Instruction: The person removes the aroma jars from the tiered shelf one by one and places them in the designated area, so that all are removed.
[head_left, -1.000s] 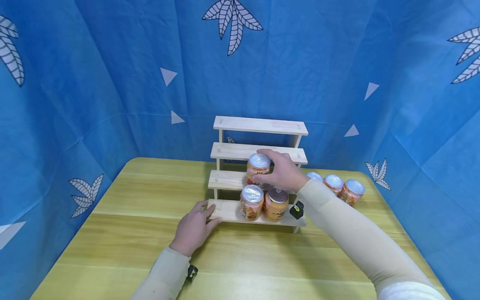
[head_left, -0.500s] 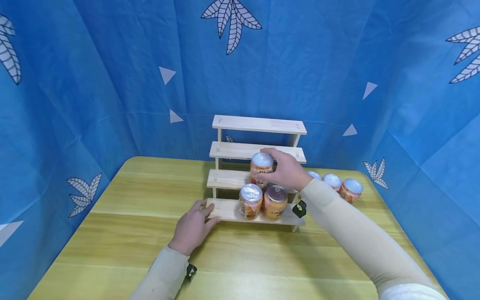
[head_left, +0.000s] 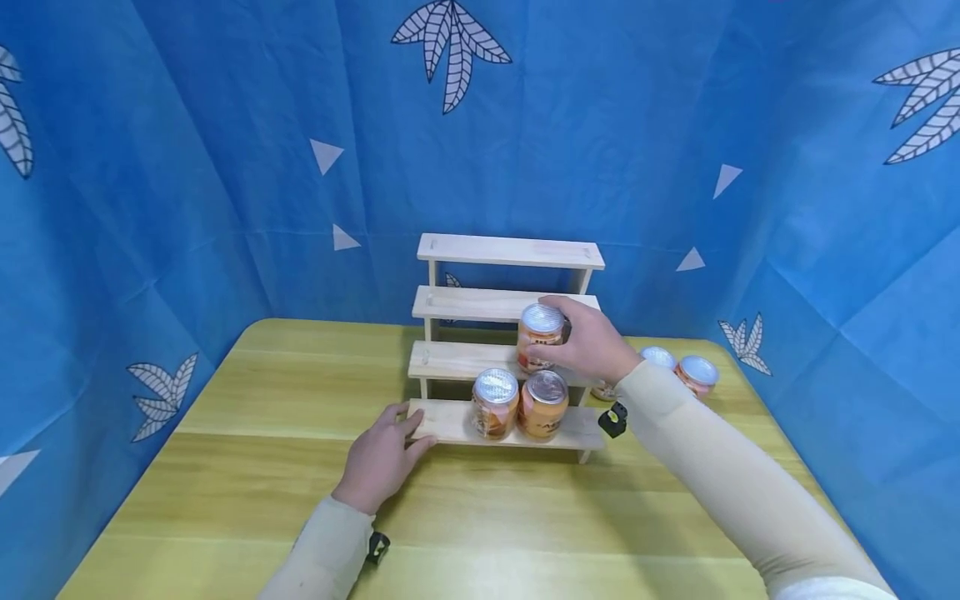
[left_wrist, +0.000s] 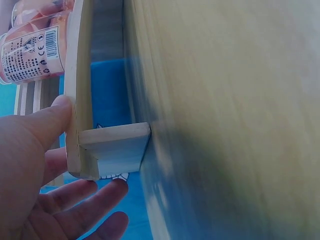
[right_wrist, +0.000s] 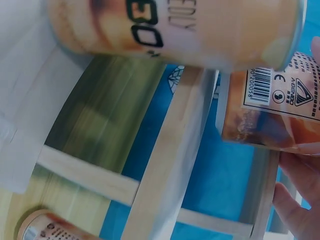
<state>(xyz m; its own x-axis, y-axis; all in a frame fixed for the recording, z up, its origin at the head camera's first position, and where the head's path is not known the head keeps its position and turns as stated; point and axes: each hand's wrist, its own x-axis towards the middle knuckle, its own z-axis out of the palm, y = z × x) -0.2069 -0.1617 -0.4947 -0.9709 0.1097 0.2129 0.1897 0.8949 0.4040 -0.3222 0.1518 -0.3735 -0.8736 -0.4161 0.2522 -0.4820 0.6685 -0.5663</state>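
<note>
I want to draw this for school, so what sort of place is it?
Probably a little display corner set up indoors, though I can't be sure: blue leaf-patterned cloth hangs around a wood-grained table, and a stepped shelf holds orange jars.

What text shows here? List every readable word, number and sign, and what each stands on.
"EDLY", perhaps cut off by the frame: nearest can, right wrist view.
Large "BO", first letter uncertain: same can.
"CE": held can, right wrist view.
"ABEN...", ending blurred: same held can.
"CE": shelf can, left wrist view.
Too small or blurred: all other print, numbers included.
</note>
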